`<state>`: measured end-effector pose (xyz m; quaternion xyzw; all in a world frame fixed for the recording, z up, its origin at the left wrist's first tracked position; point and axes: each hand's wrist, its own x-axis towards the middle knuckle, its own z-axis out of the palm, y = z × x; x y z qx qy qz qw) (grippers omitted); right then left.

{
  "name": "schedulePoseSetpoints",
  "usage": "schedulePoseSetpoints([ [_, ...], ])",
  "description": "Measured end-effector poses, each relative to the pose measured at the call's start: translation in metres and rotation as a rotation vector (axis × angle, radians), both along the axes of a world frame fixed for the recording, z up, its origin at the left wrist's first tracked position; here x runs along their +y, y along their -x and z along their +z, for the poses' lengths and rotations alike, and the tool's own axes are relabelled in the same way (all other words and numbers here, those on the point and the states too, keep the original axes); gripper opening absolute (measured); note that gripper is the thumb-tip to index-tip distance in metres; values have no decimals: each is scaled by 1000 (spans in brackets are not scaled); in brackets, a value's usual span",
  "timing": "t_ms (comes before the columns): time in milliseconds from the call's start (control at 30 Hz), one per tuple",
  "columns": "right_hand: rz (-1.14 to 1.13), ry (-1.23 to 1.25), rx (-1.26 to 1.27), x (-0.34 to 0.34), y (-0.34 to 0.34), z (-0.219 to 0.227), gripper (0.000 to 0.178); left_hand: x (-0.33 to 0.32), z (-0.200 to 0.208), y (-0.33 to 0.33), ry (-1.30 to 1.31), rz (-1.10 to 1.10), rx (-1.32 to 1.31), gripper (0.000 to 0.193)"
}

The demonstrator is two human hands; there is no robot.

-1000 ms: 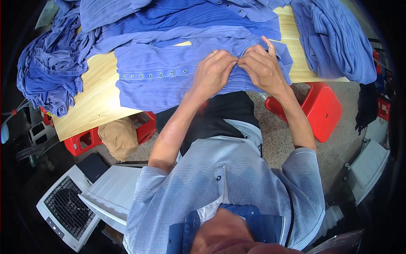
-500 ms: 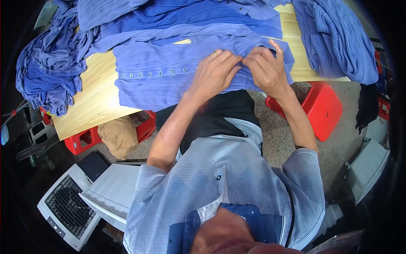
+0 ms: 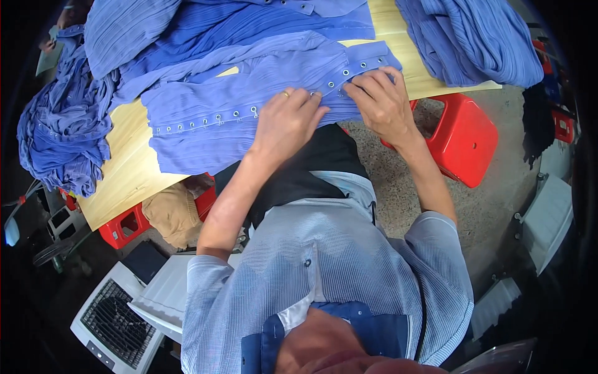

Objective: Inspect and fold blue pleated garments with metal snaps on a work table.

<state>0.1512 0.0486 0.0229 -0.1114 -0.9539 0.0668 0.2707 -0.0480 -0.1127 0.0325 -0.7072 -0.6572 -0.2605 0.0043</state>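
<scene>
"Progress?"

"We're apparently working along one blue pleated-fabric garment (image 3: 205,100) on one pale wooden table (image 3: 134,146); the next move is probably calling for a steady pinch."

"Grip? Counts?"

"Both hands, left (image 3: 288,124) and right (image 3: 378,105), are touching it; pinching, we can't tell. At least four round silver eyelets (image 3: 346,73) are showing."
</scene>
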Motion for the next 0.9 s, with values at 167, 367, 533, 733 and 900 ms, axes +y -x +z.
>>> schedulePoseSetpoints([
  [167,25,22,23,-2,6,8,24,25,3,-17,31,128,-58,16],
  [367,44,122,42,0,3,-7,25,38,2,-27,18,209,-161,25],
  [533,21,186,24,0,8,2,24,44,-8,-26,26,289,-163,21],
  [733,1,142,94,0,15,-8,21,41,-5,-14,-25,183,-182,25],
  [900,8,4,15,1,17,-14,19,43,-8,-12,19,197,-219,26],
])
